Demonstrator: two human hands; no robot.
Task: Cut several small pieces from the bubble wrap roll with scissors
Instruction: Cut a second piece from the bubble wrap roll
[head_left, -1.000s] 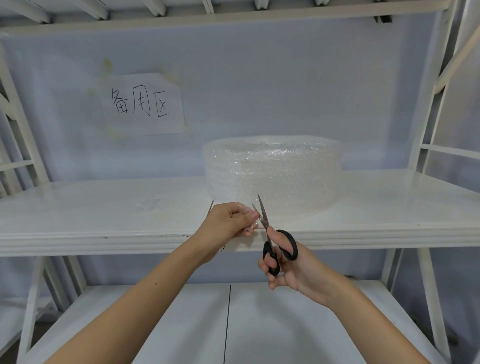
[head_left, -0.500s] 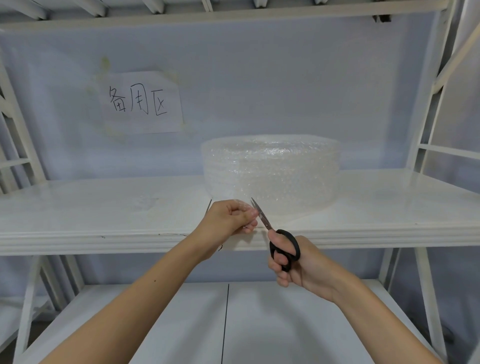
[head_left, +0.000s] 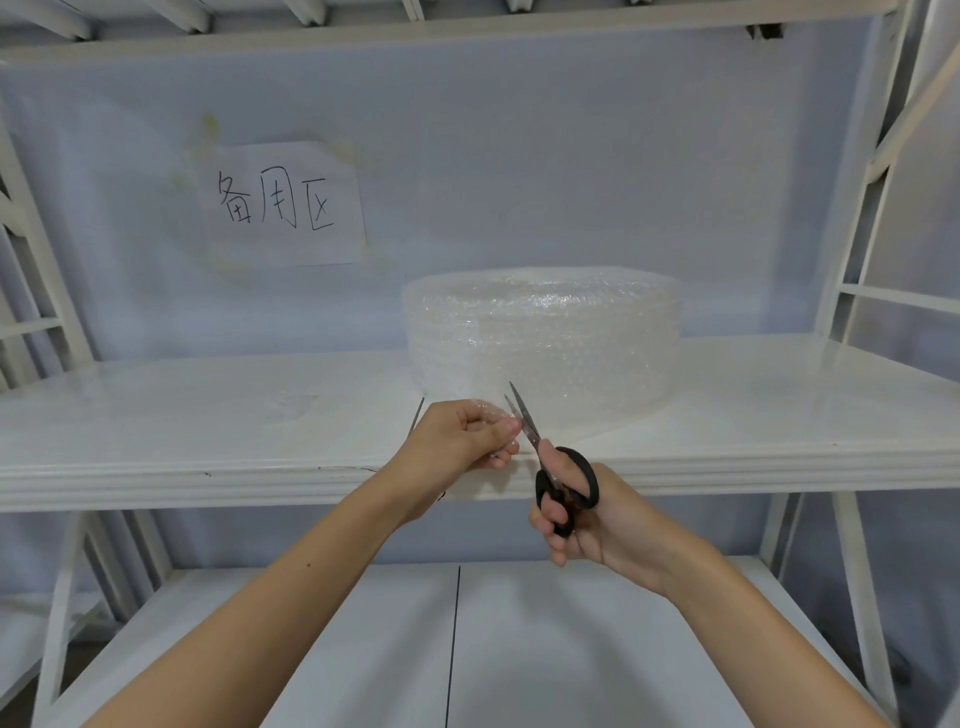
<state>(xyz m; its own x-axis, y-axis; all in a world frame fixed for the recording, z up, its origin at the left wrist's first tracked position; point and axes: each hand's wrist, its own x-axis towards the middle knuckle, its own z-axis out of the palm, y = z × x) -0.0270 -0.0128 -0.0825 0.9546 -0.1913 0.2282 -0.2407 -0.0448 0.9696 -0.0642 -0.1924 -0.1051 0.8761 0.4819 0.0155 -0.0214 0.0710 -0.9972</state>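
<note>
1. White metal shelving (head_left: 208, 426) stands against a pale wall, a handwritten paper sign (head_left: 283, 205) taped above it.
2. On the middle shelf lies the bubble wrap roll (head_left: 545, 338), flat on its side.
3. At the shelf's front edge, the right hand (head_left: 592, 514) grips black-handled scissors (head_left: 558, 467), blades slightly parted.
4. Just beside the blades, the left hand (head_left: 457, 441) pinches a loose bit of wrap (head_left: 493, 415).

A: Roll?
B: Bubble wrap roll (head_left: 543, 338) on the middle shelf (head_left: 208, 415), right of centre, against the back wall (head_left: 519, 156).
A: Sign?
B: Paper sign (head_left: 283, 205) on that wall, up and left of the roll.
A: Hands?
B: Before the shelf edge. Left hand (head_left: 457, 441) just left of the scissors (head_left: 550, 457); right hand (head_left: 597, 519) below, on the handles. Lower shelf (head_left: 363, 649) beneath both arms.
</note>
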